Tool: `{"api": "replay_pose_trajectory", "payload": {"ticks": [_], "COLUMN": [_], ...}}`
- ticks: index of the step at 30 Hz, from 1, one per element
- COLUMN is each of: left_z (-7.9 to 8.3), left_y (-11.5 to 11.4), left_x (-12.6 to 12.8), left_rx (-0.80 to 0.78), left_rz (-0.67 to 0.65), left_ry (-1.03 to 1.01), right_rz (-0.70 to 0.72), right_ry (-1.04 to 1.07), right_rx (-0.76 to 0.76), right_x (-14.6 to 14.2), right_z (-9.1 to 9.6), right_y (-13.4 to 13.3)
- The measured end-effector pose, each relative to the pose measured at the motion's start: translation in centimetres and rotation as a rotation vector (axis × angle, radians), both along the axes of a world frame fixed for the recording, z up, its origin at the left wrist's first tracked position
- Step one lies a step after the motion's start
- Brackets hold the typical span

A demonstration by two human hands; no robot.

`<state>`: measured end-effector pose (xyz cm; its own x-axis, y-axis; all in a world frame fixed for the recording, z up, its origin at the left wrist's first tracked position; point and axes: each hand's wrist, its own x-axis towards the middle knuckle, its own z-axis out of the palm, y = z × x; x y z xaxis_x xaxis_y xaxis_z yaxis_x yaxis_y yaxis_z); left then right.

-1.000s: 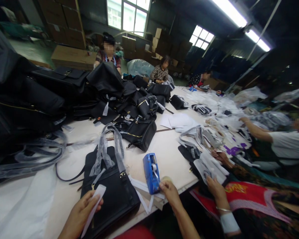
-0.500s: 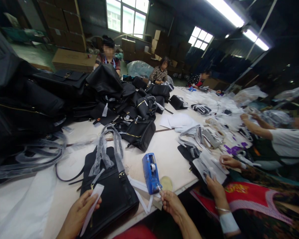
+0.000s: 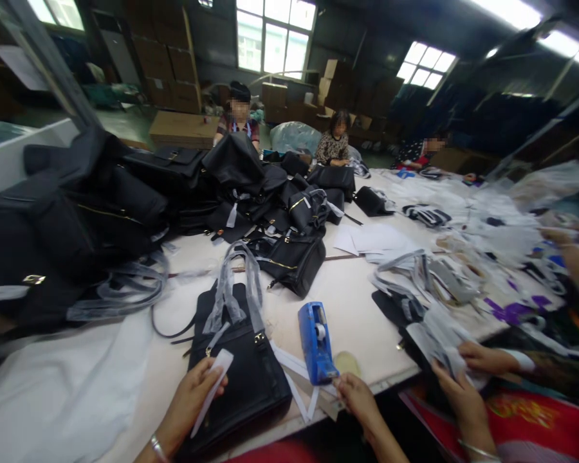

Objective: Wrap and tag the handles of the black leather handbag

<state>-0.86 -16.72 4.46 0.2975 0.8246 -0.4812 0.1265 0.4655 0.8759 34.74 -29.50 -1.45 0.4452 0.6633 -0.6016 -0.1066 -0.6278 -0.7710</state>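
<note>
Moved since the earlier frame: viewpoint, swung leftward; co-worker's upper hand (image 3: 485,359), lowered to pale wrapping (image 3: 433,341), well right of blue tape dispenser (image 3: 314,344). Table (image 3: 345,286): front edge close before dispenser, slanting away rightward; smooth cream surface showing behind and right of dispenser, as far as white sheets (image 3: 379,239). Right hand (image 3: 359,399): thumb and finger pinched together at dispenser's near end; any tape between, too small to tell. Left hand (image 3: 190,391): clamped on white strip (image 3: 215,384), flat and narrow, left of dispenser, over black bag. Black bag (image 3: 255,386): lying just left of dispenser; boxy, leather-like, gold-toned buckle (image 3: 259,337), handles (image 3: 257,292) in crinkled clear film. Yellowish disc (image 3: 347,364): right of dispenser, flat, round.
</note>
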Motion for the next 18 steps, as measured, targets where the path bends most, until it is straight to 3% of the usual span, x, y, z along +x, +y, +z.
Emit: {"api": "replay_pose_trajectory", "payload": {"ticks": [6,11,18], "left_z": [0.7,1.1,0.6], "left_y": [0.0,0.1,0.4], "left_x": [0.0,-0.4,-0.5], "left_rx": [-0.015,-0.063,-0.080], "left_rz": [0.031,0.028,-0.027], "left_ry": [-0.061,-0.037,-0.016], "right_rz": [0.023,-0.065,-0.215], "right_ry": [0.201,0.361,0.469], "right_rx": [0.013,-0.004,0.038], "right_x": [0.6,0.3,-1.3], "right_z": [0.1,1.0,1.6], "right_y": [-0.6,-1.9,-1.6]}}
